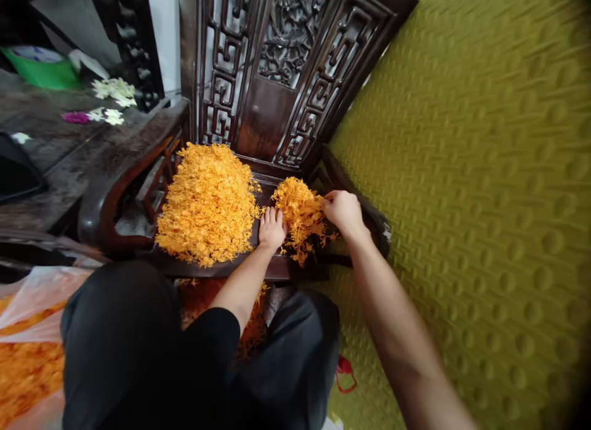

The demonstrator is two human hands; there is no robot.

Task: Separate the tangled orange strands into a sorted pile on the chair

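A big heap of small orange flowers, seemingly artificial, covers the left part of a dark carved wooden chair seat. To its right lies a smaller bunch of orange flowers. My left hand rests between the two, palm down with fingers stretched out, touching the near left edge of the smaller bunch. My right hand has its fingers pinched on the right side of that bunch; the fingertips are partly hidden among the flowers.
The carved chair back rises behind, with armrests both sides. At left, a wooden table bears a green tape roll, white flowers and a magenta one. A plastic bag of orange pieces stands lower left. A yellow-green padded surface lies right.
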